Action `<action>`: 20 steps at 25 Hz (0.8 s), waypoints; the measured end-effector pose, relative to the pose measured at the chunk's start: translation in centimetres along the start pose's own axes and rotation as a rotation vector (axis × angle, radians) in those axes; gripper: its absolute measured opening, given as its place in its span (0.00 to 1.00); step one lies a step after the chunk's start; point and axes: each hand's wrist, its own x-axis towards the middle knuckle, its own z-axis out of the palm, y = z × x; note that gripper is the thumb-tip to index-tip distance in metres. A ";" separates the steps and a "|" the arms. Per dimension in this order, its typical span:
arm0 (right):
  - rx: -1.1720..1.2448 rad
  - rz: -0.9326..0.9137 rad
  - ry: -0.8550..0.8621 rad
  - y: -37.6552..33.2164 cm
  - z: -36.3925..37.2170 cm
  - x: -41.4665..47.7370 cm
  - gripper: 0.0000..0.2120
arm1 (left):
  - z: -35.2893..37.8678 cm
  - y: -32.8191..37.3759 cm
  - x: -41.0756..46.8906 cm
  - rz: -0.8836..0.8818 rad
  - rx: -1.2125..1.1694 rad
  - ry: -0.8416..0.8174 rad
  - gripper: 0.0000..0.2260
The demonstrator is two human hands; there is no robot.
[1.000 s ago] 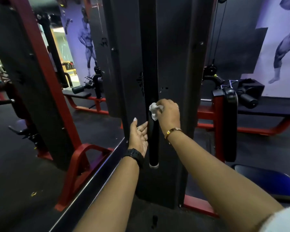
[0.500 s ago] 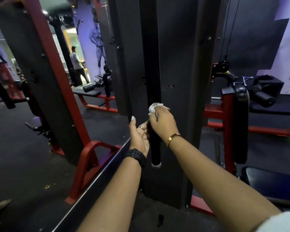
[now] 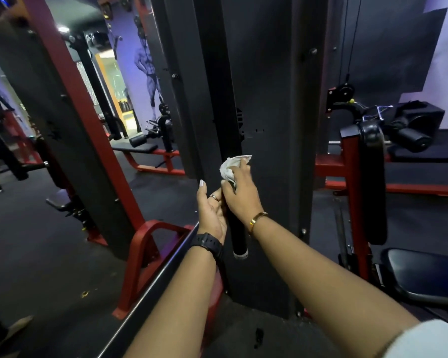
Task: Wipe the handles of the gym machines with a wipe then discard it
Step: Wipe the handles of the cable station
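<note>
Fingers of the right hand (image 3: 239,195) are curled round a crumpled white wipe (image 3: 231,168), which is pressed against the black upright handle (image 3: 239,237) of a dark gym machine (image 3: 269,99). The wipe is bunched at the fingertips and sits on the handle above the hand, well above the handle's pale lower end cap. A gold bracelet (image 3: 258,219) is worn at the right wrist. The left hand (image 3: 210,213) is held just to the left of the handle, fingers fairly straight and pointing upward, palm turned toward the bar; whether it actually touches the bar cannot be told. A ring (image 3: 214,197) is seen on one of its fingers and a black watch (image 3: 209,245) at the wrist. To the left a red frame (image 3: 137,244) stands on the dark floor, and to the right a padded seat (image 3: 424,277) is seen beside a red post carrying a black pad (image 3: 373,182)
</note>
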 end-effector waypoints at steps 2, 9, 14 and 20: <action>-0.022 -0.069 0.010 0.8 0.3 -1.1 0.13 | 0.1 0.1 -0.1 -0.001 0.006 -0.008 0.35; 0.130 0.016 0.167 1.2 0.8 -2.1 0.15 | 0.3 0.2 -0.1 -0.006 0.008 -0.010 0.37; 0.053 -0.128 0.031 0.7 0.0 -0.9 0.04 | 0.3 0.1 -0.2 0.019 -0.019 -0.033 0.36; 0.229 0.063 0.440 1.6 -0.1 -2.9 0.09 | 0.3 0.2 -0.1 -0.009 0.005 0.006 0.38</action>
